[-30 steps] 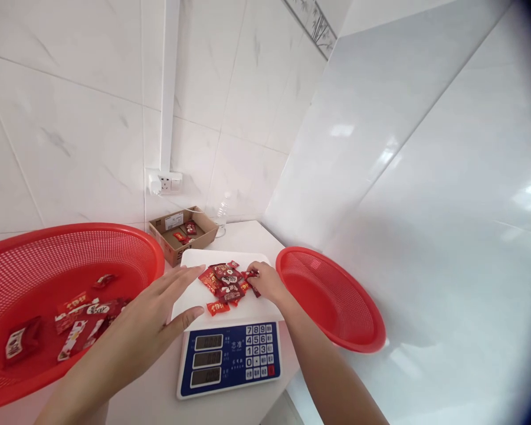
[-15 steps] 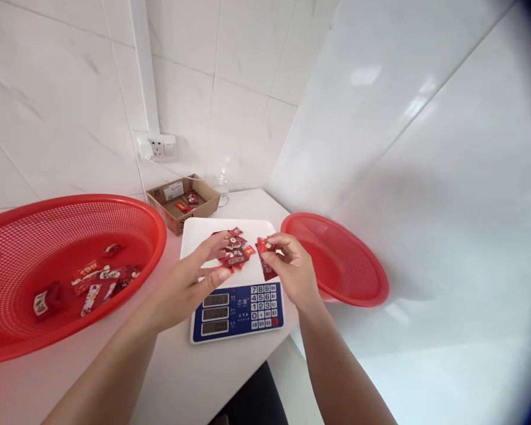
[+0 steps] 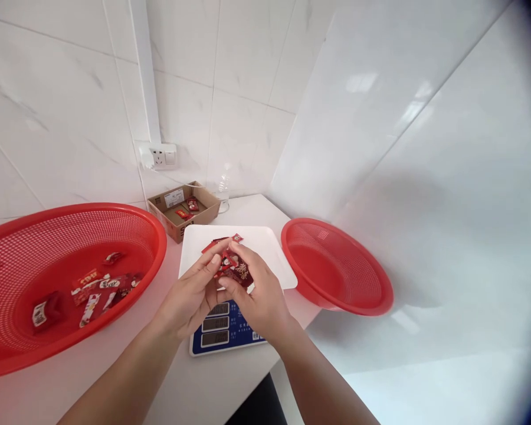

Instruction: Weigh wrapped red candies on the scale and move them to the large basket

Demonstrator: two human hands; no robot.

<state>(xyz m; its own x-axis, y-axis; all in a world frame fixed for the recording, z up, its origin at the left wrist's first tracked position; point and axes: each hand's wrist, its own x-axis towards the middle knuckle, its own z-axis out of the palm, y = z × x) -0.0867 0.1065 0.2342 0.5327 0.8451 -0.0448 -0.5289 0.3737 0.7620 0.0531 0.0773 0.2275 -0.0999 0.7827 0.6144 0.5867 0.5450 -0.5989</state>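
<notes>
Small dark red and bright red wrapped candies [image 3: 239, 268] are bunched together over the white pan of a digital weighing scale [image 3: 272, 248]. My left hand [image 3: 190, 295] curves round the bunch from the left. From the right, my right hand [image 3: 261, 289] closes on it, thumb in front and fingers over the top. My hands nearly meet at the fingertips. Part of the bunch is hidden behind my fingers, and my hands cover some of the scale's blue display panel [image 3: 221, 339].
A large red mesh basket [image 3: 92, 206] on the left holds several candy packets [image 3: 100, 289]. Another red basket [image 3: 345, 265] stands at the right. Behind the scale are a cardboard box [image 3: 194, 212] with a few packets, a clear plastic bottle [image 3: 223, 183] and a wall socket [image 3: 158, 156].
My right hand has moved left with its candies to the pile. My left hand, spread before, has closed in round the pile from the left.
</notes>
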